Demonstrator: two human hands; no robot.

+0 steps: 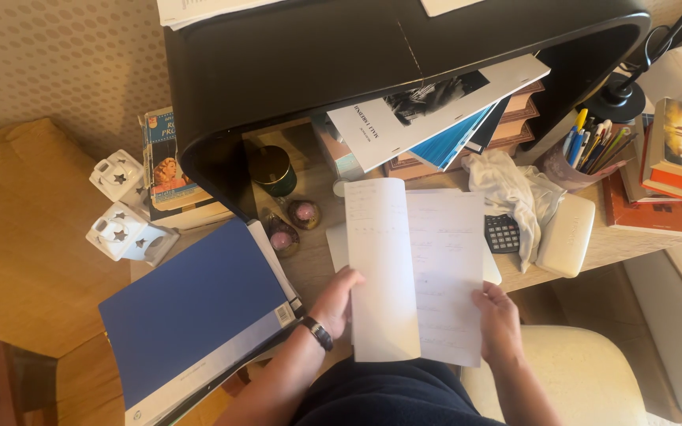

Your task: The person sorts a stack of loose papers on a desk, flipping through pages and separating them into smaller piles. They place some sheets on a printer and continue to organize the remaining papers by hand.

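Bottom centre, dark lap cut off by the frame edge. Just above it, left hand [336, 302] and right hand [499, 322] each pinch a side of a half-folded sheet of paper [416, 272], mid-frame; the writing is too faint to read. Blue binder [191, 312] lower left hangs off the wooden desk [617, 243]. Calculator [502, 233] half hidden under a white cloth [515, 189]. Black shelf [317, 55] up top hides the stacked books [436, 118].

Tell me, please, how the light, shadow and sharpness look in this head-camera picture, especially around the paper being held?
In the head view, warm daylight brightens the folded white sheet, washing out its faint writing; the left hand and right hand are evenly lit and fairly sharp; the recess under the black shelf falls into deep shadow; the blue folder shows no glare; the picture's edges bow slightly from the wide lens.
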